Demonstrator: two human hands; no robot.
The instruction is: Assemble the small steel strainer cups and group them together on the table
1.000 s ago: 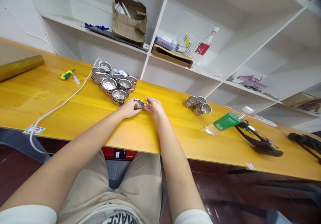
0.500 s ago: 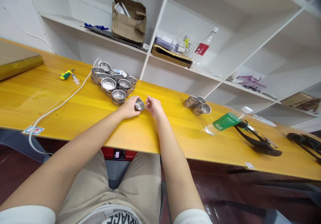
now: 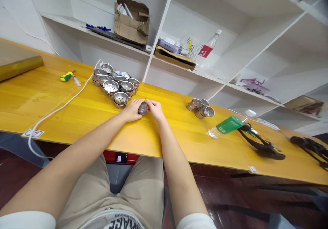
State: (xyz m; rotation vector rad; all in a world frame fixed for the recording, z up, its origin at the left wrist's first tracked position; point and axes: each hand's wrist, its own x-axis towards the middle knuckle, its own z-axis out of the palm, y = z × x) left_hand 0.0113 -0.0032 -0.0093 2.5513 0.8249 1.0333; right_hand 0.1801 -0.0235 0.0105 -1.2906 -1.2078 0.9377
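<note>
My left hand (image 3: 133, 110) is wrapped round a small perforated metal cup (image 3: 142, 109) and holds it tilted at the table's middle. My right hand (image 3: 155, 110) is closed in a pinch, its fingertips touching the cup's right rim. Whatever those fingertips hold is too small to make out. Just behind and left of my left hand stands a cluster of similar perforated metal cups (image 3: 121, 97), several of them stacked. Another small group of these cups (image 3: 205, 111) lies farther right, some tipped on their sides.
A green-labelled bottle (image 3: 230, 124) lies on the right of the yellow table (image 3: 143, 138), beside a black strap-like headset (image 3: 261, 145). On the left are a screwdriver (image 3: 67, 76) and a white cable (image 3: 69, 100). White shelves (image 3: 164, 20) rise along the back.
My right hand has moved left, from just beside the cup to its rim. My left hand keeps hold of the cup in nearly the same place.
</note>
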